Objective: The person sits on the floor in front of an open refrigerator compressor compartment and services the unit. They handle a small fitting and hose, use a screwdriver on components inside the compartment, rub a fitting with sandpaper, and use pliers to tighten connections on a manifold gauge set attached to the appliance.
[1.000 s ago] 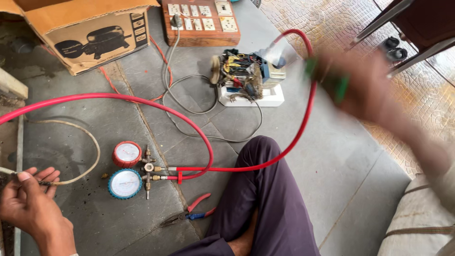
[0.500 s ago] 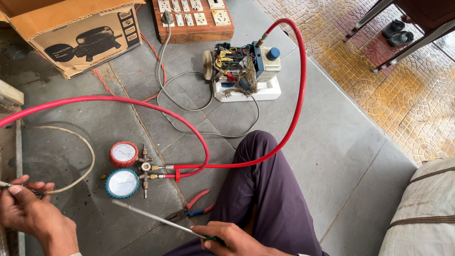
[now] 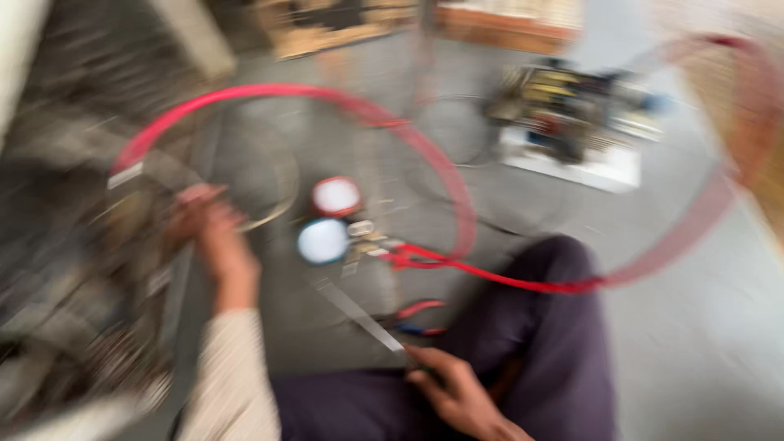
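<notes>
The whole scene is smeared by motion, so only the larger shapes read clearly. The person sits on the grey floor [image 3: 678, 327] with a leg in dark purple trousers [image 3: 563, 327] stretched across the lower middle. The right hand [image 3: 457, 392] rests low, just in front of the thigh, fingers curled round the near end of a thin metal rod [image 3: 355, 310] that slants up and away to the left toward the gauges; the grip looks closed on it, though the blur hides how tightly. The left hand [image 3: 204, 224], coming out of a pale sleeve [image 3: 233, 367], is raised over the left side of the floor beside a loop of pale thin tubing [image 3: 273, 204]; I cannot tell whether its fingers are open or pinching anything. Between the two hands lies a gauge set, a red-rimmed dial [image 3: 336, 197] and a blue-rimmed dial [image 3: 323, 241] just beside each other, with a brass fitting (too blurred to make out) on their right. A red hose [image 3: 441, 171] runs from that fitting, arching left and up, while another stretch sweeps right past the knee. Red-and-blue-handled pliers [image 3: 420, 318] lie on the floor near the rod's near end. Farther back sits a cluster of electrical parts on a white base [image 3: 572, 163].
</notes>
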